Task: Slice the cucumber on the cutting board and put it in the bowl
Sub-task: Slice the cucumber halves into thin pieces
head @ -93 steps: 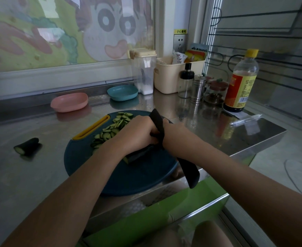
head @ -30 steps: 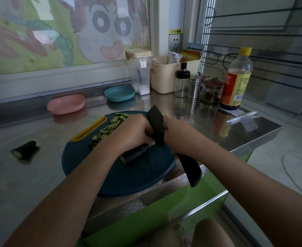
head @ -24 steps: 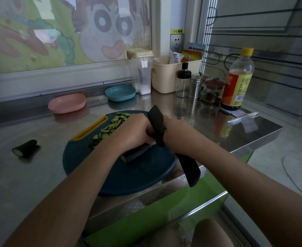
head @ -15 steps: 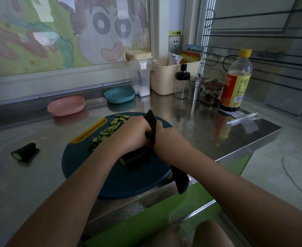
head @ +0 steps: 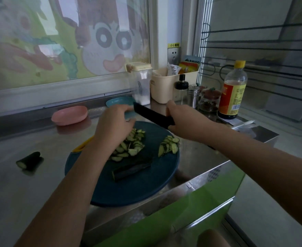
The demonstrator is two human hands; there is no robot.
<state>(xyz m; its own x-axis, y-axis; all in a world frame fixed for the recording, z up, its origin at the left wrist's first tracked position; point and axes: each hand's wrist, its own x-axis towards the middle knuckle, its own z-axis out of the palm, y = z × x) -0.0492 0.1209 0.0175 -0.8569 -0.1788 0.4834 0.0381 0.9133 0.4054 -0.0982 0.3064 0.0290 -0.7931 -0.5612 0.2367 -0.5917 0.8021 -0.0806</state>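
Cucumber slices point(head: 128, 146), thin and pale green with dark rims, are lying in two loose heaps on the round dark blue cutting board point(head: 146, 189). An uncut dark-skinned cucumber length point(head: 131, 169) is resting on the board, nearer the person. The right hand point(head: 186, 122) is gripping a black knife point(head: 153, 115), its blade raised and pointing towards the teal bowl point(head: 118, 102). The left hand point(head: 112, 129) is hovering over the larger heap, its fingers blurred by the blade tip; I cannot tell whether it is holding anything.
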